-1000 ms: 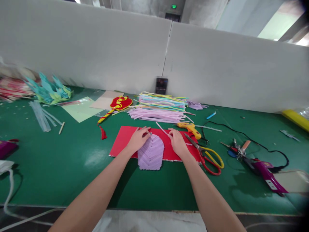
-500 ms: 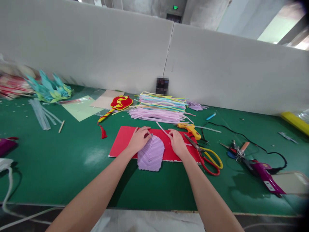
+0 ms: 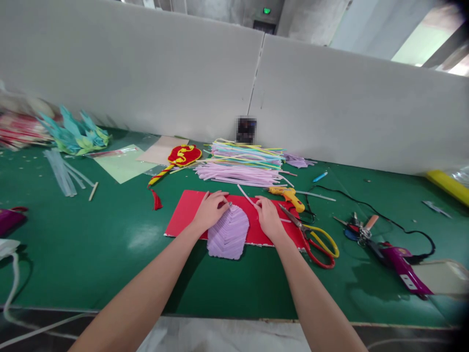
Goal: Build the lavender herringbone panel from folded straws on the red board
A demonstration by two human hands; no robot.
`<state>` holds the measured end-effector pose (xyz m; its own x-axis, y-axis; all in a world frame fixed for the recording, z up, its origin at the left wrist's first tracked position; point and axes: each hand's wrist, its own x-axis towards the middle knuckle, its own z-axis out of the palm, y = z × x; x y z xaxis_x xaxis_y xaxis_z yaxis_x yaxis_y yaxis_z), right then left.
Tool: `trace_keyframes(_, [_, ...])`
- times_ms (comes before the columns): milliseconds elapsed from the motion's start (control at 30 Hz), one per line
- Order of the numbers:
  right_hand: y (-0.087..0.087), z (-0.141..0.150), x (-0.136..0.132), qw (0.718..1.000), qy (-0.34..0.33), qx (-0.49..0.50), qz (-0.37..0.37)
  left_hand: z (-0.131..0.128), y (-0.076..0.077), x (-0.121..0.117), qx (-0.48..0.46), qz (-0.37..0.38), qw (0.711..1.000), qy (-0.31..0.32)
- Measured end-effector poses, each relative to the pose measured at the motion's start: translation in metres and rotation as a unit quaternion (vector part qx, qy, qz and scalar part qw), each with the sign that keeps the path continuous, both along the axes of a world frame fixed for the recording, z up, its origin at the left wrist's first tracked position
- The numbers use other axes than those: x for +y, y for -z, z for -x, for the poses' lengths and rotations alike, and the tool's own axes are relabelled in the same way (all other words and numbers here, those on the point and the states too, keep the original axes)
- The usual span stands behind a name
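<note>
Left hand (image 3: 211, 211): grip narrow at the top edge of the ribbed purple piece (image 3: 227, 234); fingertips are small in view, can't tell if it's pinching or just pressing. Piece lies partly on the red board (image 3: 183, 212), lower end over the green surface (image 3: 120, 274). Right hand (image 3: 269, 215): grip closed on a thin lilac strip (image 3: 245, 193), free end angled up-left. Scissors (image 3: 317, 239) just right of it, blades over the board.
</note>
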<state>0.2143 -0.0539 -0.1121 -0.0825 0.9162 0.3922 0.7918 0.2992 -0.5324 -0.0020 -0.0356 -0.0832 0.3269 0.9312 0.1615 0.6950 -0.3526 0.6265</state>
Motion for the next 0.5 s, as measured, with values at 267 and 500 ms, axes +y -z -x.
trace_keyframes(267, [0.001,-0.001,0.001,1.000,0.006,0.000,-0.001,0.001,-0.010,-0.005,-0.106,-0.005,0.994,0.010])
trace_keyframes(500, [0.005,-0.001,0.005,1.000,0.014,-0.006,0.003,-0.003,-0.031,-0.017,-0.221,0.022,0.973,-0.059])
